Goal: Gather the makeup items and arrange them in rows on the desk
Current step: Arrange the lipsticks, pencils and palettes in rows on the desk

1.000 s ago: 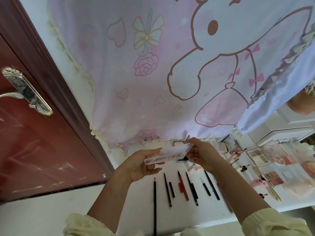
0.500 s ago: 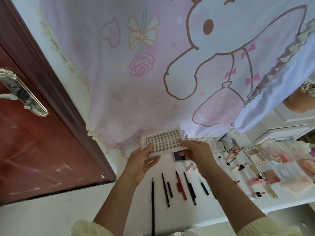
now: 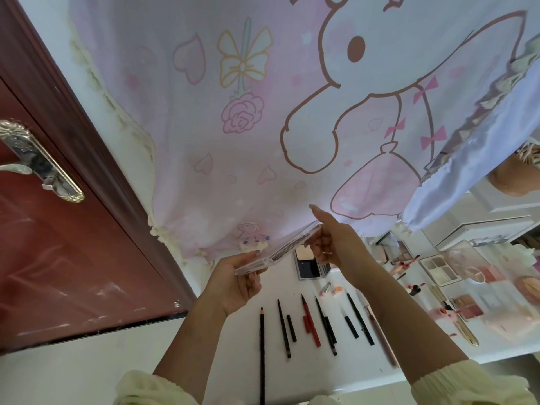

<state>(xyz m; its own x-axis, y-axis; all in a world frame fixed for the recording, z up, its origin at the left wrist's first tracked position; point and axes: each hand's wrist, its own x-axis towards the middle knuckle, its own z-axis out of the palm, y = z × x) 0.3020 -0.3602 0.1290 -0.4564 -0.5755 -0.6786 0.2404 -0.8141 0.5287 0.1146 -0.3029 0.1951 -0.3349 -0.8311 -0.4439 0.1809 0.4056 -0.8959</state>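
Note:
Both hands hold a flat clear plastic case (image 3: 280,248) of small dark items edge-on above the white desk (image 3: 292,366). My left hand (image 3: 236,280) grips its near left corner. My right hand (image 3: 333,244) pinches the far right end, index finger pointing up. Below the case, several dark and red makeup pencils and pens (image 3: 309,320) lie in a row on the desk. Behind my right hand lies an open compact (image 3: 308,264) with a dark mirror.
Eyeshadow palettes (image 3: 441,268), blush pans (image 3: 467,306), small lip tubes (image 3: 416,287) and a gold tube (image 3: 467,331) crowd the desk's right side. A pink cartoon curtain (image 3: 263,127) hangs behind. At left stands a red door (image 3: 58,258) with a metal handle (image 3: 38,162).
The case, tilted up to show its gridded face half a second ago, has turned back to nearly edge-on. My right hand has shifted to its far end.

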